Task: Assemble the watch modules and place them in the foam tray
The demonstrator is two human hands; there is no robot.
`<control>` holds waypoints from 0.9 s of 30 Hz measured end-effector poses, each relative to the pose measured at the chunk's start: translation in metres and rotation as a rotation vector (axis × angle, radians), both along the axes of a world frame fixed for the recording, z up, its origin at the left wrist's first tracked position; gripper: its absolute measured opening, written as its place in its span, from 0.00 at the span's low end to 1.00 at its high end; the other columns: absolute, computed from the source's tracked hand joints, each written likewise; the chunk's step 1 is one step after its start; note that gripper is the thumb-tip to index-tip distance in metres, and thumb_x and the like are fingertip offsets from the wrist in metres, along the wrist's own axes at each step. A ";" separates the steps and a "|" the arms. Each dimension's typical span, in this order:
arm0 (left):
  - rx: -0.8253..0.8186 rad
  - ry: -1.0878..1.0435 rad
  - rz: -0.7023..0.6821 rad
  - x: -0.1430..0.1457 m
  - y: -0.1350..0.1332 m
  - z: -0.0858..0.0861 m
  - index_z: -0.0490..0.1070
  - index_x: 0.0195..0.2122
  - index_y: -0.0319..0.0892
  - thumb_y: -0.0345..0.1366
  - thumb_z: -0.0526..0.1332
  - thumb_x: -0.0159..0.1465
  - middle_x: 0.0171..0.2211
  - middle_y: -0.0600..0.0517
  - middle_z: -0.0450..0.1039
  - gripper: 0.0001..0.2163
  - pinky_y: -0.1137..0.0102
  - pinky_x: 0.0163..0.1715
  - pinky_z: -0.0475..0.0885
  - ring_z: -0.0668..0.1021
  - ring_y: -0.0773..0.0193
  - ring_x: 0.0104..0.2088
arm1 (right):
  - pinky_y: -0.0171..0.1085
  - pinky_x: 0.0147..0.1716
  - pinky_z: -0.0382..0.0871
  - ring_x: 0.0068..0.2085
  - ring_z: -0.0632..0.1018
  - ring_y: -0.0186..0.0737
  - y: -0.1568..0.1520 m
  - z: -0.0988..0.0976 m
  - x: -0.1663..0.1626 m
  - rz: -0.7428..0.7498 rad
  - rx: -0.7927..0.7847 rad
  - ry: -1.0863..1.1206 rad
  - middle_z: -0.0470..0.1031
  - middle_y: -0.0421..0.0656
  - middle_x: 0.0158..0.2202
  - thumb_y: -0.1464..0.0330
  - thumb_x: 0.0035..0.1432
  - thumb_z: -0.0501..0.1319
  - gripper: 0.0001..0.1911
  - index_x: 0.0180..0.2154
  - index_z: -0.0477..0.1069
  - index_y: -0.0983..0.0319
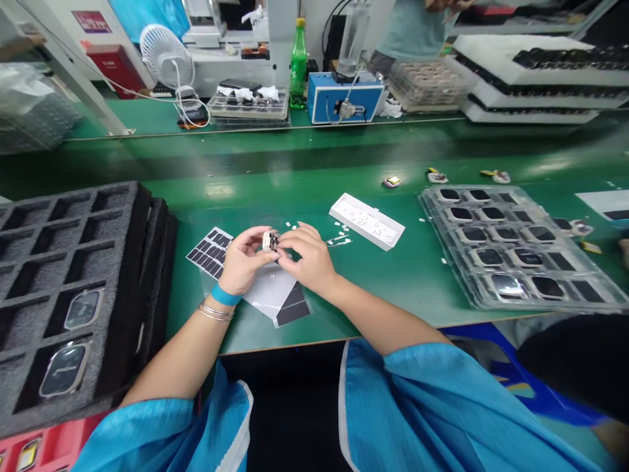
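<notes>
**A:** Starting at the left, what's exposed?

**B:** The grey foam tray (125,288) has watch bodies (65,370) in its near pockets. A careless reach across could scuff their faces.

**A:** And the middle?

**B:** The left hand (244,259) and right hand (307,252) are both curled nearly closed, their fingertips pinching a small white-and-dark component (270,240) above the green bench (373,295). It's tiny, so a slip could drop it onto the sheet of black pads (209,252).

**A:** Further right?

**B:** Loose white scraps (295,226) near the white tray (366,219) could stick to the component. The wide blue sleeve (393,406) could also catch the clear tray (442,223) of dark-faced parts if it swings far right.
</notes>
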State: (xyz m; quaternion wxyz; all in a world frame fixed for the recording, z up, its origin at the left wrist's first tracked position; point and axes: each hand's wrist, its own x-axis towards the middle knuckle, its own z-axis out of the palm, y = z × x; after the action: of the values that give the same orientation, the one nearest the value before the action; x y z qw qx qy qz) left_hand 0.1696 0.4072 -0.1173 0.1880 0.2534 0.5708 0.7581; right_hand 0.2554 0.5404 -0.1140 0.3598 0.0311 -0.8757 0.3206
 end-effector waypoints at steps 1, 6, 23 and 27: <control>0.001 -0.006 -0.007 0.000 0.000 0.000 0.75 0.42 0.43 0.33 0.78 0.40 0.42 0.48 0.78 0.26 0.66 0.47 0.73 0.79 0.60 0.44 | 0.49 0.58 0.64 0.39 0.77 0.40 0.000 0.000 -0.001 0.014 0.006 0.000 0.79 0.39 0.36 0.70 0.56 0.59 0.05 0.29 0.72 0.55; 0.049 -0.161 -0.063 -0.001 -0.002 0.003 0.74 0.43 0.47 0.35 0.77 0.41 0.42 0.51 0.78 0.26 0.66 0.46 0.73 0.79 0.61 0.42 | 0.47 0.55 0.66 0.39 0.77 0.40 0.025 0.017 -0.004 -0.037 0.082 0.079 0.78 0.41 0.34 0.73 0.54 0.58 0.07 0.26 0.70 0.58; 0.130 -0.339 -0.138 -0.009 -0.009 0.003 0.72 0.46 0.46 0.38 0.76 0.45 0.43 0.50 0.78 0.26 0.67 0.44 0.76 0.80 0.61 0.42 | 0.41 0.41 0.78 0.36 0.82 0.39 0.028 0.014 -0.011 0.576 -0.947 -0.650 0.81 0.41 0.34 0.63 0.41 0.74 0.26 0.44 0.71 0.60; 0.151 -0.361 -0.155 -0.008 -0.008 0.006 0.73 0.44 0.44 0.36 0.75 0.46 0.41 0.50 0.78 0.24 0.69 0.44 0.74 0.80 0.63 0.41 | 0.31 0.26 0.74 0.23 0.77 0.30 0.043 0.021 -0.005 0.597 -1.123 -0.676 0.79 0.38 0.25 0.60 0.46 0.72 0.19 0.38 0.71 0.62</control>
State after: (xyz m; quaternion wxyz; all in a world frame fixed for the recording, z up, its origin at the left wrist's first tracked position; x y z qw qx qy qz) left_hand 0.1616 0.3988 -0.1117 0.3254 0.1700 0.4482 0.8151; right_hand 0.2505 0.5831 -0.0928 -0.0721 -0.0214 -0.5965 0.7991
